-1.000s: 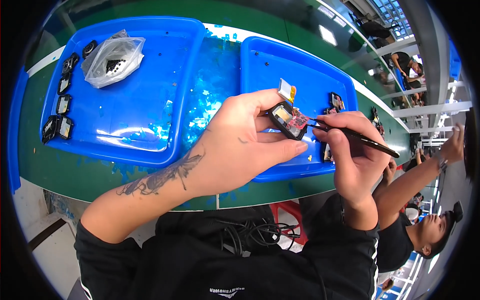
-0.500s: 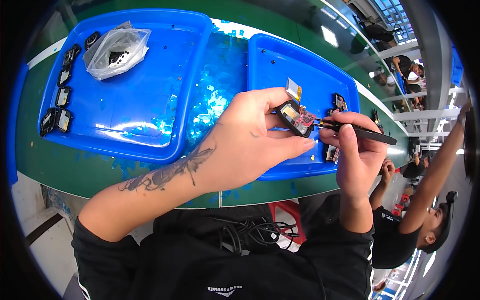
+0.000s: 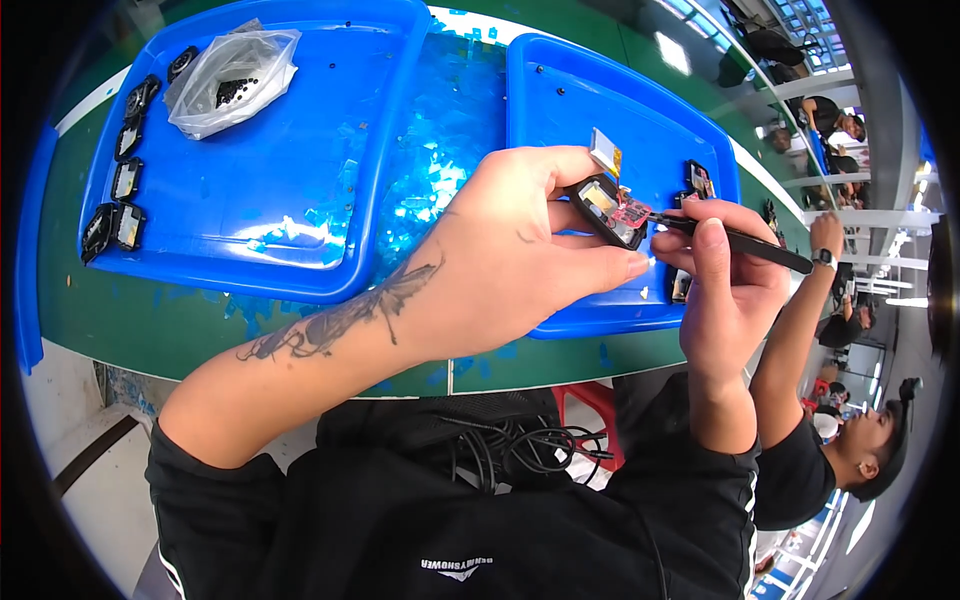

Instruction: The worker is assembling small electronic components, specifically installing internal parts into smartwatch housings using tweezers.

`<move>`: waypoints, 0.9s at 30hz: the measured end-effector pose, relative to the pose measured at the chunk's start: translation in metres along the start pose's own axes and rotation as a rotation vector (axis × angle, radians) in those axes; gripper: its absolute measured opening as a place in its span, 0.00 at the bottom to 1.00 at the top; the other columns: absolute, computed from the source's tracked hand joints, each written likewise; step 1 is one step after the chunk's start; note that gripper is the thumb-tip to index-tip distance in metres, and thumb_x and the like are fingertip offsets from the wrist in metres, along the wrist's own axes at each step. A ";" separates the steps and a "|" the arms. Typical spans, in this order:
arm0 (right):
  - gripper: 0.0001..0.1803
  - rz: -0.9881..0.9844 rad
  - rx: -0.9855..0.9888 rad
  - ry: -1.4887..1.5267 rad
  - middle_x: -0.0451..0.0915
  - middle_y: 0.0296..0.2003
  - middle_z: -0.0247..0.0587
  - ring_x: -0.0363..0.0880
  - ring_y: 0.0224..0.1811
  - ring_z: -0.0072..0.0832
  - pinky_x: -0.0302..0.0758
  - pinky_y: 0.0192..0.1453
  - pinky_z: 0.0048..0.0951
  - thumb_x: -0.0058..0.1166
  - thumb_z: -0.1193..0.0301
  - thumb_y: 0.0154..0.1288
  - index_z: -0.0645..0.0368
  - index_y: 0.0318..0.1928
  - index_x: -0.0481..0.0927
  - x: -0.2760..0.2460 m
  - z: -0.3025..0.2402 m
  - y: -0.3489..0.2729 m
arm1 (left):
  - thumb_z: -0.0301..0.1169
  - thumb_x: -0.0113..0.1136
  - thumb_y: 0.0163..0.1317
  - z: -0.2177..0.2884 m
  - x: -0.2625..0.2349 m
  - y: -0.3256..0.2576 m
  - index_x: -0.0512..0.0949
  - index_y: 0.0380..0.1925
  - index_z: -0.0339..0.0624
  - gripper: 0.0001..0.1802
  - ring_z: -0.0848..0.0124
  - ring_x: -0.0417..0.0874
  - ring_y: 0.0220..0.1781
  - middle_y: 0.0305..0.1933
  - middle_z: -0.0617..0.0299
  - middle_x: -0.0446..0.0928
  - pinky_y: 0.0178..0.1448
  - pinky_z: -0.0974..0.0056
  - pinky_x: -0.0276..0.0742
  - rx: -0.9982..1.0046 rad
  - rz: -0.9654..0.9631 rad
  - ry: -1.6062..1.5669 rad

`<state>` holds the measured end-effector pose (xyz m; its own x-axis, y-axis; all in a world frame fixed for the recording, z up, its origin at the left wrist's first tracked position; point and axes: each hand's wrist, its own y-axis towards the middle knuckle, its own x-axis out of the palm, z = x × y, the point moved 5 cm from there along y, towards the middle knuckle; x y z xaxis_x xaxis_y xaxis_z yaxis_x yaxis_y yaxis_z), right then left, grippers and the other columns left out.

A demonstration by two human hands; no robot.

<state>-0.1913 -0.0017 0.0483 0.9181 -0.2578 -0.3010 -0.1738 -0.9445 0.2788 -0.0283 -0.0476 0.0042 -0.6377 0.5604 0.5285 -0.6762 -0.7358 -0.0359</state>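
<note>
My left hand (image 3: 510, 260) holds a small black electronic device (image 3: 612, 210) with an exposed red circuit board, gripped between thumb and fingers above the right blue tray (image 3: 560, 95). My right hand (image 3: 725, 285) grips black tweezers (image 3: 740, 240) like a pen, the tip touching the device's red board. A small silver and gold battery (image 3: 606, 152) lies on the tray just beyond the device. More small black parts (image 3: 698, 180) sit near the tray's right side, partly hidden by my right hand.
A larger blue tray (image 3: 300, 200) on the left holds a clear plastic bag of small dark parts (image 3: 232, 75) and a row of black devices (image 3: 118, 190) along its left edge. The trays rest on a green table (image 3: 120, 310). Another person (image 3: 830, 430) works at my right.
Both hands with the device and tweezers have shifted slightly toward the table. The person at the right has lowered their raised arm.
</note>
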 end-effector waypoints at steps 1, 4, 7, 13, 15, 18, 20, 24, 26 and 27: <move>0.08 0.000 -0.001 -0.001 0.81 0.37 0.47 0.84 0.33 0.28 0.83 0.39 0.25 0.53 0.77 0.66 0.70 0.43 0.76 0.000 0.000 0.000 | 0.17 0.63 0.55 -0.001 -0.001 0.000 0.63 0.59 0.25 0.31 0.72 0.79 0.51 0.49 0.54 0.77 0.56 0.67 0.77 -0.004 0.006 0.006; 0.08 -0.017 -0.020 -0.032 0.81 0.36 0.47 0.84 0.33 0.28 0.83 0.38 0.24 0.53 0.77 0.66 0.71 0.42 0.76 0.002 -0.002 0.000 | 0.17 0.63 0.56 -0.003 -0.002 0.000 0.63 0.59 0.24 0.31 0.72 0.79 0.50 0.49 0.53 0.77 0.56 0.67 0.77 -0.019 -0.003 -0.017; 0.07 -0.010 -0.056 -0.064 0.81 0.36 0.47 0.84 0.33 0.28 0.82 0.38 0.24 0.53 0.79 0.66 0.71 0.42 0.76 0.006 -0.007 -0.001 | 0.17 0.63 0.56 -0.001 -0.001 0.000 0.63 0.59 0.24 0.30 0.72 0.80 0.50 0.49 0.53 0.77 0.56 0.67 0.78 -0.025 -0.004 -0.011; 0.06 -0.023 -0.302 -0.193 0.81 0.34 0.47 0.84 0.32 0.28 0.81 0.36 0.22 0.53 0.82 0.64 0.72 0.40 0.77 0.012 -0.010 -0.004 | 0.17 0.63 0.56 0.000 0.000 -0.001 0.65 0.58 0.25 0.29 0.72 0.80 0.49 0.47 0.53 0.78 0.55 0.68 0.79 -0.002 -0.007 -0.014; 0.05 -0.020 -0.339 -0.237 0.81 0.33 0.46 0.84 0.32 0.28 0.80 0.35 0.22 0.53 0.82 0.64 0.71 0.40 0.77 0.014 -0.012 -0.006 | 0.17 0.62 0.56 0.000 0.000 -0.001 0.65 0.57 0.25 0.28 0.72 0.81 0.49 0.47 0.53 0.78 0.54 0.69 0.79 -0.020 0.003 0.004; 0.06 -0.004 -0.165 -0.170 0.81 0.33 0.45 0.84 0.32 0.27 0.81 0.36 0.22 0.53 0.81 0.65 0.71 0.41 0.77 0.013 -0.013 -0.004 | 0.17 0.62 0.57 0.000 -0.001 0.000 0.65 0.57 0.24 0.27 0.72 0.81 0.48 0.47 0.53 0.78 0.53 0.69 0.79 -0.001 0.002 -0.036; 0.06 -0.011 -0.110 -0.156 0.81 0.34 0.45 0.84 0.32 0.27 0.81 0.36 0.22 0.53 0.81 0.65 0.71 0.41 0.77 0.012 -0.011 -0.003 | 0.17 0.61 0.56 -0.004 -0.003 0.001 0.66 0.56 0.24 0.27 0.72 0.81 0.48 0.47 0.53 0.79 0.53 0.69 0.79 -0.052 0.009 -0.032; 0.07 -0.036 -0.009 -0.092 0.81 0.35 0.45 0.84 0.33 0.28 0.81 0.39 0.23 0.52 0.80 0.66 0.72 0.42 0.77 0.009 -0.007 -0.001 | 0.17 0.62 0.56 -0.007 -0.007 0.002 0.65 0.56 0.23 0.27 0.73 0.81 0.47 0.47 0.53 0.78 0.53 0.69 0.79 -0.086 0.040 0.015; 0.07 -0.039 0.008 -0.050 0.81 0.35 0.46 0.84 0.34 0.28 0.82 0.40 0.24 0.52 0.81 0.65 0.72 0.42 0.77 0.008 -0.004 -0.002 | 0.17 0.62 0.56 -0.004 -0.005 0.002 0.65 0.57 0.24 0.28 0.73 0.81 0.47 0.47 0.54 0.78 0.53 0.69 0.79 -0.080 0.007 0.005; 0.07 -0.048 -0.032 -0.039 0.81 0.36 0.47 0.84 0.35 0.29 0.82 0.40 0.24 0.52 0.81 0.65 0.72 0.43 0.77 0.007 -0.005 -0.003 | 0.17 0.62 0.56 -0.004 -0.004 0.001 0.65 0.57 0.24 0.28 0.73 0.81 0.47 0.47 0.54 0.78 0.53 0.69 0.79 -0.078 0.006 0.008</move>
<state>-0.1821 0.0007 0.0500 0.9105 -0.2210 -0.3496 -0.1181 -0.9490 0.2925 -0.0282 -0.0490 -0.0016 -0.6443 0.5596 0.5213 -0.6993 -0.7071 -0.1052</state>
